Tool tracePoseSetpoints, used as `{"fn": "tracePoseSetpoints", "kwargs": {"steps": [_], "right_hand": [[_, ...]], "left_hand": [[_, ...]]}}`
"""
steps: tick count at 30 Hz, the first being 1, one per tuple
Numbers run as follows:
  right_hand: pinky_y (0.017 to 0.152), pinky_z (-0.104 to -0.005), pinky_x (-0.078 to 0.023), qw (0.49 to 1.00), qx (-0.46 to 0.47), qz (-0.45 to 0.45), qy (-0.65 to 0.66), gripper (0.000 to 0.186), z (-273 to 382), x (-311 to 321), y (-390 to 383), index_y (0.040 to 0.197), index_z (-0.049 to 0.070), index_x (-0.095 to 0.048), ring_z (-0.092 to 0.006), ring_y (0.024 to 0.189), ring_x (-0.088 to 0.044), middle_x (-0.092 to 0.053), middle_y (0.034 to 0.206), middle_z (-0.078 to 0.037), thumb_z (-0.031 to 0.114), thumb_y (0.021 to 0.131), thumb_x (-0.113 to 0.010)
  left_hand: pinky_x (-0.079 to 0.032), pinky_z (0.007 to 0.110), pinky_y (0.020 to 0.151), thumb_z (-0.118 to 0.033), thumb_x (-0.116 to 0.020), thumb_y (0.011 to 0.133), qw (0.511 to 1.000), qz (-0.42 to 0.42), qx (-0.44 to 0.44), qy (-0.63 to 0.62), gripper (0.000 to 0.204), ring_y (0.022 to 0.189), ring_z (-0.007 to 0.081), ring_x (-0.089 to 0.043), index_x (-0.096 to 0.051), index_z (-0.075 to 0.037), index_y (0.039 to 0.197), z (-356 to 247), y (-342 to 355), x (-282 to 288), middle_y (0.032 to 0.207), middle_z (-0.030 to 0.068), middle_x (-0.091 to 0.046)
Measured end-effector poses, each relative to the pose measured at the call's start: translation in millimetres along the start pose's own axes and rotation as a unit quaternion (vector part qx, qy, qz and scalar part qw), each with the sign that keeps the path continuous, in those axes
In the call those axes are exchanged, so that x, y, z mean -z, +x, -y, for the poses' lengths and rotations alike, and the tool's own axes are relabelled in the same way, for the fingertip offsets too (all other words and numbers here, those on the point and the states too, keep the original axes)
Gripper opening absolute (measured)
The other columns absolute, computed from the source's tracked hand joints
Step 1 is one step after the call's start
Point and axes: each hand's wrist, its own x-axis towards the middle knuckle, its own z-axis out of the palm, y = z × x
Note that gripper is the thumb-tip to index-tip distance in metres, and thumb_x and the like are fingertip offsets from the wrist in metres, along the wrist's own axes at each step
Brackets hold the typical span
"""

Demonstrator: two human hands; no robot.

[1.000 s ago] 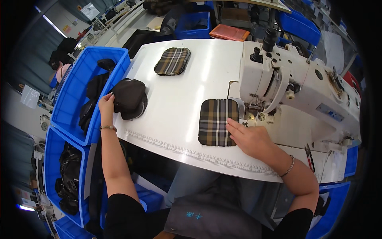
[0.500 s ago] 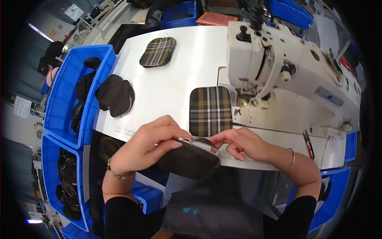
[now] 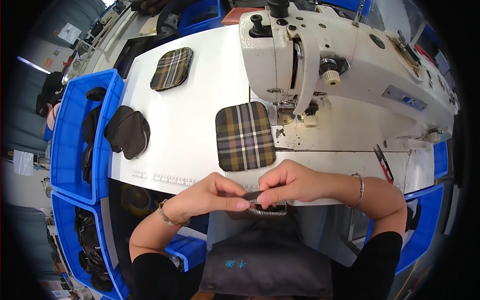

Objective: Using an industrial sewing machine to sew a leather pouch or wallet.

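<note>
My left hand and my right hand are close together at the table's front edge, both closed on a dark fabric pouch with a curved zipper, partly hidden by my fingers. My thumbs press near the zipper's middle. Just beyond them lies a plaid padded square, left of the presser foot of the white sewing machine. A second plaid piece lies farther back, and a loose pile of dark pouches sits at the table's left.
Blue bins holding dark items line the left side, and another blue bin stands low at the right. Red-and-black snips lie right of my right hand on the white tabletop. More workbenches and bins fill the background.
My left hand moved from the pile to the front edge with a dark pouch; my right hand left the plaid square and joined it there. Both now grip the zipper. The view has shifted.
</note>
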Motion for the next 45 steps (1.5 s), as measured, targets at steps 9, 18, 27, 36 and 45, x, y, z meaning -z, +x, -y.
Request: {"fn": "tracePoseSetpoints", "kwargs": {"steps": [9, 18, 27, 36, 45], "right_hand": [[0.061, -0.0262, -0.041, 0.997, 0.03, 0.065, 0.014, 0.016, 32.1, 9.9, -10.7, 0.088, -0.003, -0.074, -0.0099, 0.069, -0.053, -0.064, 0.076, -0.003, 0.013, 0.091, -0.074], [0.068, -0.0268, -0.043, 0.992, 0.086, -0.015, -0.089, 0.028, 12.7, 3.9, -5.5, 0.102, -0.001, -0.069, -0.009, 0.075, -0.053, -0.06, 0.081, -0.001, 0.023, 0.09, -0.075], [0.056, -0.0339, -0.039, 0.948, 0.087, -0.137, -0.272, 0.04, 6.9, -11.9, -3.9, 0.072, 0.001, -0.057, -0.0202, 0.056, -0.045, -0.048, 0.061, -0.009, 0.032, 0.088, -0.076], [0.054, -0.0295, -0.035, 0.988, 0.064, -0.079, -0.116, 0.045, 8.4, -9.2, -2.8, 0.069, 0.004, -0.053, -0.0134, 0.056, -0.038, -0.044, 0.06, -0.003, 0.037, 0.094, -0.07], [0.057, -0.0316, -0.049, 0.808, 0.207, -0.13, -0.536, 0.02, 9.9, 23.4, -2.9, 0.087, 0.006, -0.065, -0.0203, 0.066, -0.063, -0.066, 0.092, -0.005, 0.024, 0.093, -0.066]], "left_hand": [[-0.052, 0.028, 0.08, -0.008, -0.078, 0.084, 0.996, 0.056, -0.05, -0.042, 0.019, 0.084, 0.0165, -0.067, -0.076, 0.006, 0.098, 10.1, -38.3, 28.8, 0.091, 0.013, -0.074], [-0.049, 0.042, 0.093, -0.024, -0.071, 0.09, 0.907, -0.045, -0.278, -0.314, 0.028, 0.104, 0.0278, -0.062, -0.064, -0.001, 0.105, 41.0, -27.1, 30.6, 0.102, 0.0149, -0.067], [-0.042, 0.019, 0.069, -0.013, -0.074, 0.091, 0.98, -0.179, -0.078, 0.032, 0.016, 0.077, 0.0026, -0.05, -0.065, -0.003, 0.099, 13.5, -17.2, -14.7, 0.087, -0.0033, -0.061], [-0.044, 0.02, 0.077, -0.007, -0.067, 0.094, 0.908, -0.319, -0.264, 0.062, 0.005, 0.078, 0.0057, -0.052, -0.065, -0.003, 0.095, 20.9, 2.0, -6.5, 0.084, -0.0028, -0.06], [-0.048, 0.022, 0.072, -0.004, -0.069, 0.092, 0.942, -0.216, -0.161, 0.201, 0.006, 0.078, 0.0064, -0.059, -0.065, 0.0, 0.092, -50.0, -12.2, 27.4, 0.082, 0.0005, -0.065]]}}
